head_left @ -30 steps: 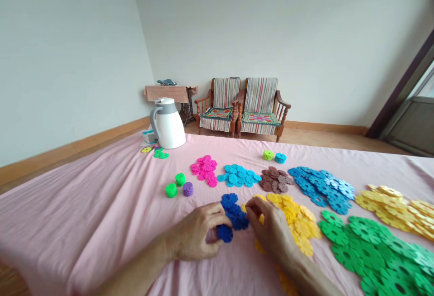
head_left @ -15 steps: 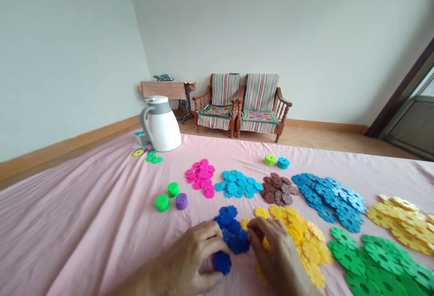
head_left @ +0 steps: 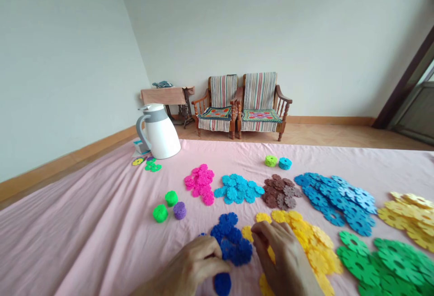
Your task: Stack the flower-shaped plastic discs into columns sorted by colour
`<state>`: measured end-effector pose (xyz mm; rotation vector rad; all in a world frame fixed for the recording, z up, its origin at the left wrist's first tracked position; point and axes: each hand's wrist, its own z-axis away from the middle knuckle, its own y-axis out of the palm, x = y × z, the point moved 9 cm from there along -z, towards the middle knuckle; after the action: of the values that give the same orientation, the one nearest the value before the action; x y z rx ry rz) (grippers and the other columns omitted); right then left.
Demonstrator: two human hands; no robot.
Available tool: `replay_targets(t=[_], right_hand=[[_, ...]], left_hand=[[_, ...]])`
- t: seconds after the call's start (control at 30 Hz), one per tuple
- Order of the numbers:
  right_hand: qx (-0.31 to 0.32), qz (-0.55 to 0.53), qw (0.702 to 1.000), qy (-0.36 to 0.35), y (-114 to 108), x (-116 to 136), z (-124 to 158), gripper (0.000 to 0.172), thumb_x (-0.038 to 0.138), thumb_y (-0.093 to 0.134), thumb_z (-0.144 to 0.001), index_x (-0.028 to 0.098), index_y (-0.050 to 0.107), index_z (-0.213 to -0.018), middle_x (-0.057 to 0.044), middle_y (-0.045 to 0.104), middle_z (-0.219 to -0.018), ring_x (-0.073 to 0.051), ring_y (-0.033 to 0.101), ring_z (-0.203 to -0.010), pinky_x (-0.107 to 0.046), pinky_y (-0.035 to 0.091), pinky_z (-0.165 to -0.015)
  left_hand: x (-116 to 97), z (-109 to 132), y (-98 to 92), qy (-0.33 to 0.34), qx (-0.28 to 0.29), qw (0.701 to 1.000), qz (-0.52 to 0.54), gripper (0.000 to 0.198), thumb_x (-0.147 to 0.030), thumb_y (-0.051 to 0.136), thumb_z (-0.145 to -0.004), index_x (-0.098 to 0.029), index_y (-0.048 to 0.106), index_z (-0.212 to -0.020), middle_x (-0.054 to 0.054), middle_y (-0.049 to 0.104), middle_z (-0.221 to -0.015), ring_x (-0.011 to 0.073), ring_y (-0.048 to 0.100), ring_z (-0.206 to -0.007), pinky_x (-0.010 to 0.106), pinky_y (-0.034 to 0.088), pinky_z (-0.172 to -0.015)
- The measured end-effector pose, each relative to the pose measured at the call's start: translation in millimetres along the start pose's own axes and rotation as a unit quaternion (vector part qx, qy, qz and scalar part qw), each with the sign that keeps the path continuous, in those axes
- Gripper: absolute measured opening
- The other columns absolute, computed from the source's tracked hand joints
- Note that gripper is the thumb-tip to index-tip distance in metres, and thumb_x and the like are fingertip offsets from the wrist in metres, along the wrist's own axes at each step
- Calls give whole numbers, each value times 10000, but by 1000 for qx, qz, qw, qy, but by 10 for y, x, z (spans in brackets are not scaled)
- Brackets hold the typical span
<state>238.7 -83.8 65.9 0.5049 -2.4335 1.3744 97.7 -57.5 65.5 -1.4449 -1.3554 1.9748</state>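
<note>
My left hand is curled around a stack of dark blue snowflake discs at the lower edge of the view. A loose pile of the same dark blue discs lies just beyond it on the pink cloth. My right hand hovers between that pile and the yellow snowflake discs, partly covering the yellow ones. Its thumb and fingertips are pressed together. Whatever may be between them is hidden.
Pink, light blue, brown, blue, pale yellow and green disc piles spread across the cloth. Green and purple stacks stand left; a white jug stands behind.
My left hand has closed in over the dark blue stack, its fingers now covering more of it. The right hand has drawn slightly away from the dark blue pile. The view shifted a little.
</note>
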Motion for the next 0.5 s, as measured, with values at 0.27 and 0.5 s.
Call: replay_targets(t=[0.27,0.5], right_hand=[[-9,-23,1000,-8,64,29,44,272,283,383,-930,214,557,-733,1,568,-620,-142,523,-591,-274,362,-616],[-14,-57,998,-13,102,8,71,290,361,389,-922,226,561,-732,-5,582,-613,-148,533,-582,-271,378,-600]], left_hand=[[9,-7,53,-9,3,1000,-3,270,-210,786,-666,-236,646,-895,13,604,-941,193,553,-912,281,456,-820],[-111,108,-160,13,-71,997,-15,295,-131,725,-670,-232,607,-921,15,599,-949,187,552,-918,271,445,-847]])
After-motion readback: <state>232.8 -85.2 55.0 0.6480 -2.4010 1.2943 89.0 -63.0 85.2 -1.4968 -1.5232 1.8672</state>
